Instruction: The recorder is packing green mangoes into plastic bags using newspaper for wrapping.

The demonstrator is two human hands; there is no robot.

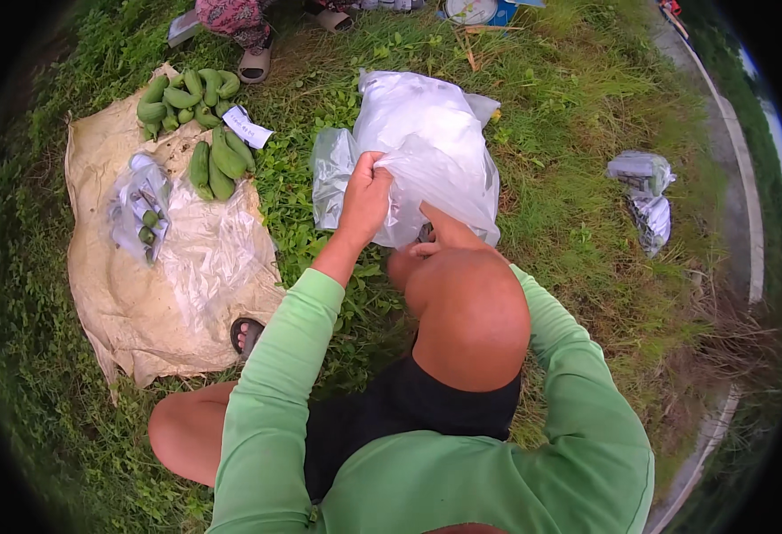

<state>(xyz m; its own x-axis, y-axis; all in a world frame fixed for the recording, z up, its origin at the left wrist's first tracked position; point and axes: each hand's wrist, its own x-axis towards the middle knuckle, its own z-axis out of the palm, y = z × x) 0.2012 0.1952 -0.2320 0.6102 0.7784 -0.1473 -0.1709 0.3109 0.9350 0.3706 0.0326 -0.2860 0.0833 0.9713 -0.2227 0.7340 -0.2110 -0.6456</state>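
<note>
A large white plastic bag (pixel 418 116), bulging with contents too blurred by the plastic to name, lies on the grass in front of me. My left hand (pixel 367 200) pinches the translucent edge of its near side between thumb and fingers. Beyond my raised knee, my right hand (pixel 444 233) is at the bag's lower edge, partly under the loose plastic. The knee and the film hide most of its fingers, so its grip does not show. Clear plastic (pixel 333 165) bunches out at the bag's left side.
To the left, a tan woven sheet (pixel 97 240) bears several long green gourd-like vegetables (pixel 200 93) and a clear bag (pixel 142 205) with green pieces. Another person's sandalled foot (pixel 255 64) is at the top. A plastic bundle (pixel 644 191) lies right, before a paved edge (pixel 747 196).
</note>
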